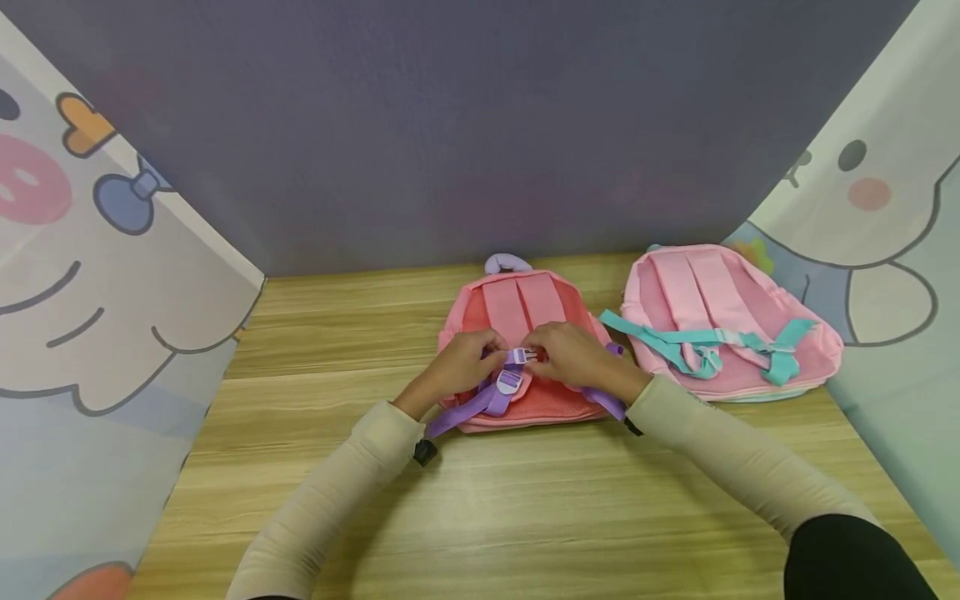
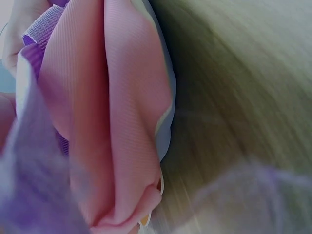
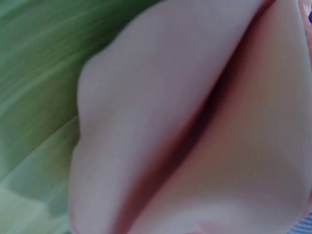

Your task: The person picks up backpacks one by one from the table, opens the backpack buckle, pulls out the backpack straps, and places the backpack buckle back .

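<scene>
A coral-pink child's backpack [image 1: 558, 408] lies with its shoulder-strap side up at the back middle of the table. Over its middle, my left hand [image 1: 465, 362] pinches the purple webbing end of a pale lilac side-release buckle [image 1: 522, 356]. The buckle's other end is between the thumb and fingers of my right hand [image 1: 573, 350]; its prongs show in the gap between the hands. Just below sits a lilac strap adjuster [image 1: 509, 382] on a purple strap [image 1: 465, 414]. Both wrist views show mostly the backpack's side fabric [image 2: 131, 73], with purple webbing [image 2: 44, 29] in the left one.
To the right lies a lighter pink backpack [image 1: 738, 325], its teal straps [image 1: 697, 337] across it, one end reaching toward the coral one. A dark wall [image 1: 480, 133] rises behind the wooden table [image 1: 300, 375]. Cartoon-printed panels [image 1: 82, 250] stand at both sides.
</scene>
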A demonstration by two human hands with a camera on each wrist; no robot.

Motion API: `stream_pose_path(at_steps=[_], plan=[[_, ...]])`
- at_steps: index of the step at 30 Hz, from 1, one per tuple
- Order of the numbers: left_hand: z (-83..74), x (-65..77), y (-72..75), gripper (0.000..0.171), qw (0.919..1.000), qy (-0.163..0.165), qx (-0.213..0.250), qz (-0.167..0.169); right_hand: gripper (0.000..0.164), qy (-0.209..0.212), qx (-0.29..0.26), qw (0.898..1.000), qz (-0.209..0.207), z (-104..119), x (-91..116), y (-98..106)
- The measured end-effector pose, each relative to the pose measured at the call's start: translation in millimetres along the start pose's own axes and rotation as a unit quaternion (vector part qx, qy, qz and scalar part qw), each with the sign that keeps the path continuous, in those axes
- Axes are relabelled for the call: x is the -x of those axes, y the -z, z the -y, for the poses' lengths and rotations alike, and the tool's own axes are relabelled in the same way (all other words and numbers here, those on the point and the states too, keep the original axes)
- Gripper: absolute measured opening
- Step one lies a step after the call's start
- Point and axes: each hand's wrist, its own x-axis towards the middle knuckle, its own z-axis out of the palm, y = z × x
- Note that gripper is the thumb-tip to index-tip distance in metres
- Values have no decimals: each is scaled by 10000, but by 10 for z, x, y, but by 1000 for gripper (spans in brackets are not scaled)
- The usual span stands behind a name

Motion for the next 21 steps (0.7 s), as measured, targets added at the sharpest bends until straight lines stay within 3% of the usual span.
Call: stream_pose_path(at_steps=[13, 21], plan=[[-24, -16, -8, 11, 9998, 184, -105, 53, 25, 23, 65, 10000, 29, -15, -3, -18], [-25, -39, -23, 12, 9998, 121, -125, 56, 25, 119, 85, 9999, -18, -22, -8, -26]])
